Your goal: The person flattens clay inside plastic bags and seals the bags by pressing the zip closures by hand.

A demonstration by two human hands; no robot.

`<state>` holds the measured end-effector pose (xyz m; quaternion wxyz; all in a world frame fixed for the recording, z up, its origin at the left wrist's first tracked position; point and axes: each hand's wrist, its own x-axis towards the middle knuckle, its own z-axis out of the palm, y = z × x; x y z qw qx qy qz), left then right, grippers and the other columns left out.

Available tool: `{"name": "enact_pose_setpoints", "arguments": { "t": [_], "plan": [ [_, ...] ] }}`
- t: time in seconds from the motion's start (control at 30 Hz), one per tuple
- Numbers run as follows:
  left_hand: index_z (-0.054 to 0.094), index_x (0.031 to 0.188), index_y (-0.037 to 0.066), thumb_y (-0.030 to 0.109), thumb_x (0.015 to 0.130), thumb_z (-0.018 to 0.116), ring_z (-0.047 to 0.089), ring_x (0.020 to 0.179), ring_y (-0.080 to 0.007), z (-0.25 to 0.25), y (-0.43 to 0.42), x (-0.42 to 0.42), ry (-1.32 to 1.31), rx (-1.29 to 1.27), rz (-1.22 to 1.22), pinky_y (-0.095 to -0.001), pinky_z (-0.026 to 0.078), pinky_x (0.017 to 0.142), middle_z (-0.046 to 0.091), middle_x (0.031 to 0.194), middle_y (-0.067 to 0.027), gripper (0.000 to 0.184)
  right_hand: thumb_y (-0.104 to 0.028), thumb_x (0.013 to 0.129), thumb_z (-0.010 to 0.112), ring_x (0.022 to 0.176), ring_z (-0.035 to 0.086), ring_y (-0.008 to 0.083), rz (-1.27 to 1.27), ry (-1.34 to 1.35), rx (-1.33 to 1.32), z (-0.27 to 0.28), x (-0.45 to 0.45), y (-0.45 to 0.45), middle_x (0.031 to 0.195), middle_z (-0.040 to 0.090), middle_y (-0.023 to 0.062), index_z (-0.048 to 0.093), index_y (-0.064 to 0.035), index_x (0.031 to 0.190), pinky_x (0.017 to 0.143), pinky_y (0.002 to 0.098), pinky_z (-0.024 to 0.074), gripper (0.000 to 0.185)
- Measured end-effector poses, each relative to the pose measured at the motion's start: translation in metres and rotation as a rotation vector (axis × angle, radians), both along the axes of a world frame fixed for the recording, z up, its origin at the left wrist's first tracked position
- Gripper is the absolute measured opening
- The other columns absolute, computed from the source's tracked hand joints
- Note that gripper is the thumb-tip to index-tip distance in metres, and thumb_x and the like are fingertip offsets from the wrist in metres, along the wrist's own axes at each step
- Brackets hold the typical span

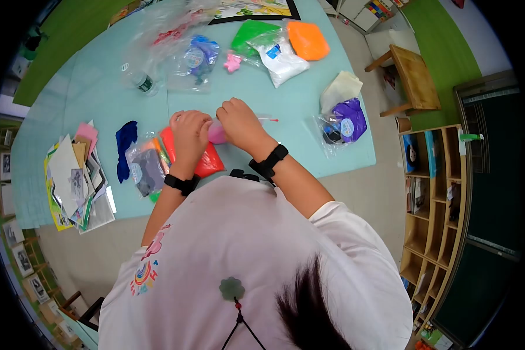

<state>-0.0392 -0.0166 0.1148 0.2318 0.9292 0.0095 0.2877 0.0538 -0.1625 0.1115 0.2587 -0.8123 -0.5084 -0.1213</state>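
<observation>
Both hands meet over the near middle of the light blue table, their fingers curled. My left hand (191,137) closes on the left side of a small pink-purple piece (217,133). On its right side, my right hand (238,123) presses with bent fingers. The piece is partly covered by the hands, so its shape is unclear. A thin clear stick with a red tip (270,119) shows just right of my right hand. Beneath my left wrist lies a red packet (210,161), beside a clear bag with grey material (147,170).
On the table (286,146) are a dark blue piece (124,150), a paper stack (76,181), a bottle (146,84), a blue bag (201,55), a white packet (283,61), green and orange packets (308,41), and a purple packet (350,119). A wooden stool (415,76) stands right.
</observation>
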Motion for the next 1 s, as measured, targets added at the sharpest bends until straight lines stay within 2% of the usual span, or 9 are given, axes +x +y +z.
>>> {"name": "enact_pose_setpoints", "arguments": {
  "t": [0.13,0.27,0.4,0.5,0.6,0.7,0.83,1.0],
  "plan": [
    [0.065,0.091,0.008,0.008,0.082,0.068,0.061,0.093,-0.026,0.002,-0.008,0.002,-0.036,0.028,-0.013,-0.0457,0.034,0.101,0.066,0.092,-0.0059,0.01,-0.008,0.072,0.065,0.087,0.056,0.0282,0.092,0.027,0.017,0.01,0.003,0.002,0.082,0.061,0.0108,0.067,-0.0035,0.081,0.081,0.0375,0.0466,0.01],
    [0.065,0.084,0.009,0.007,0.079,0.069,0.062,0.092,-0.0239,-0.016,0.003,0.001,-0.001,-0.014,-0.006,-0.0437,0.034,0.1,0.065,0.086,-0.0047,0.006,-0.01,0.072,0.068,0.087,0.057,0.0282,0.115,0.059,-0.01,0.009,0.0,0.002,0.083,0.061,0.0105,0.067,-0.0033,0.08,0.081,0.0378,0.0475,0.011],
    [0.066,0.076,0.009,0.006,0.079,0.068,0.063,0.092,-0.0241,-0.006,0.001,-0.003,0.037,-0.072,-0.024,-0.0426,0.037,0.097,0.062,0.077,-0.0035,0.005,-0.014,0.072,0.07,0.086,0.058,0.028,0.125,0.153,-0.088,0.019,0.001,-0.003,0.084,0.062,0.0097,0.066,-0.0042,0.078,0.08,0.0384,0.0486,0.012],
    [0.067,0.074,0.009,0.007,0.079,0.068,0.063,0.091,-0.0246,-0.005,0.0,-0.003,0.048,-0.095,-0.025,-0.0418,0.038,0.095,0.061,0.075,-0.0028,0.006,-0.017,0.072,0.072,0.085,0.058,0.0281,0.146,0.119,-0.045,0.011,0.0,0.0,0.083,0.061,0.0095,0.066,-0.0044,0.076,0.079,0.0394,0.0491,0.014],
    [0.066,0.076,0.009,0.01,0.08,0.07,0.062,0.09,-0.0245,-0.009,0.001,-0.001,0.006,-0.107,-0.021,-0.0415,0.038,0.095,0.062,0.077,-0.0023,0.005,-0.012,0.073,0.069,0.085,0.058,0.0286,0.115,0.169,-0.033,0.017,0.001,-0.005,0.082,0.06,0.0094,0.066,-0.0039,0.075,0.078,0.0402,0.0496,0.009],
    [0.067,0.079,0.009,0.01,0.081,0.071,0.062,0.092,-0.0237,-0.005,0.001,-0.005,-0.028,-0.115,-0.021,-0.0413,0.038,0.095,0.065,0.082,-0.0028,0.004,-0.002,0.072,0.065,0.081,0.058,0.0286,0.096,0.141,0.06,0.018,0.006,-0.012,0.078,0.059,0.0087,0.064,-0.0029,0.074,0.073,0.0399,0.05,0.003],
    [0.067,0.083,0.009,0.008,0.082,0.07,0.061,0.094,-0.0244,0.005,-0.007,-0.001,-0.029,-0.033,-0.04,-0.0401,0.039,0.095,0.066,0.086,-0.0035,0.003,-0.001,0.073,0.065,0.081,0.059,0.028,0.105,0.138,-0.022,0.01,0.01,-0.014,0.079,0.06,0.0082,0.066,-0.0027,0.076,0.073,0.0386,0.0503,0.004],
    [0.066,0.085,0.008,0.011,0.081,0.069,0.06,0.096,-0.0252,-0.01,-0.003,0.001,0.037,-0.082,-0.091,-0.0439,0.039,0.096,0.065,0.087,-0.004,0.005,0.0,0.071,0.064,0.082,0.059,0.0282,0.103,0.203,-0.009,0.016,0.007,-0.015,0.078,0.06,0.0089,0.065,-0.003,0.075,0.074,0.039,0.0503,0.005]
  ]
}}
